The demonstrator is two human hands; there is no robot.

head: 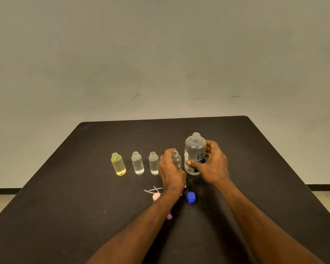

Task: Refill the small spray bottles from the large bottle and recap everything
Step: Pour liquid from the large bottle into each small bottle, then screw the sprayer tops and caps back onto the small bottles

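Note:
Several small uncapped bottles stand in a row on the dark table [65, 187]: a yellow one [118, 164], a clear one [137, 163], another clear one [153, 163], and a fourth clear one [176, 159]. My left hand [170, 170] grips the fourth bottle from the left side. My right hand [211, 164] grips the large uncapped clear bottle [195, 149] with a white and blue label, standing upright just right of the fourth bottle. A blue cap [191, 197] lies on the table in front of it.
Spray tops lie near my left forearm: a pink one [156, 196] with thin dip tubes [152, 189] and a purple one [169, 216], partly hidden by the arm. The table's far edge meets a plain wall.

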